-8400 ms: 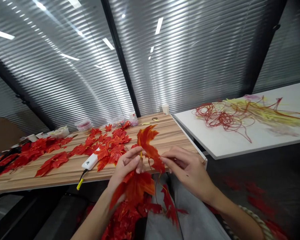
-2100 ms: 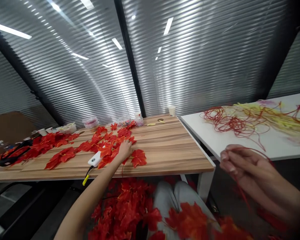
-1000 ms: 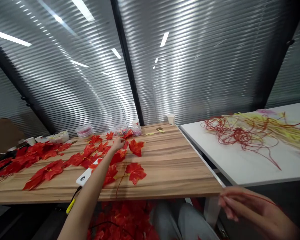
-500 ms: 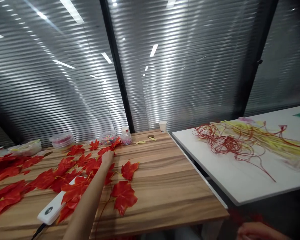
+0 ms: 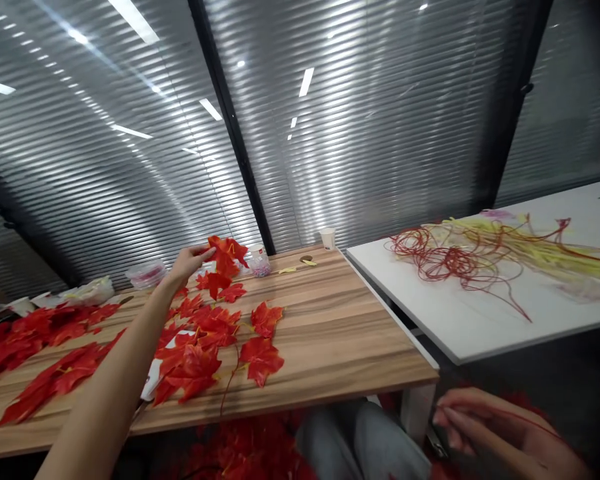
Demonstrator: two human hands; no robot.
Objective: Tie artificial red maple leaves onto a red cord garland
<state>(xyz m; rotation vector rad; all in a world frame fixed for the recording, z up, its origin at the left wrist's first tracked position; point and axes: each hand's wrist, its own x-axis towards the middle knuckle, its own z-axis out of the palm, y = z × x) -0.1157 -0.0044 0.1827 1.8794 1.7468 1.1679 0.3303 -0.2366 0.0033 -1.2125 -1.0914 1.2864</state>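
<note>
My left hand (image 5: 194,259) is raised over the far part of the wooden table, its fingers pinched on a red artificial maple leaf (image 5: 225,255). Other red leaves hang just under it. More maple leaves (image 5: 193,365) lie heaped below my forearm, partly covering a white power bank (image 5: 153,381). At the lower right, past the table's edge, my right hand (image 5: 500,430) is closed with fingers pinched together. A thin red cord (image 5: 527,419) runs across it and appears held between the fingertips.
A white table (image 5: 480,340) on the right bears a tangle of red cord (image 5: 450,263) and yellow strips (image 5: 545,250). Paper cups (image 5: 328,238), a bead container (image 5: 260,267) and plastic tubs (image 5: 147,272) stand along the back. Red leaves (image 5: 260,447) also lie below the table edge.
My left hand has lifted from the leaf heap, moving up and left with a maple leaf. My right hand has come further into view. The view has tilted down slightly.
</note>
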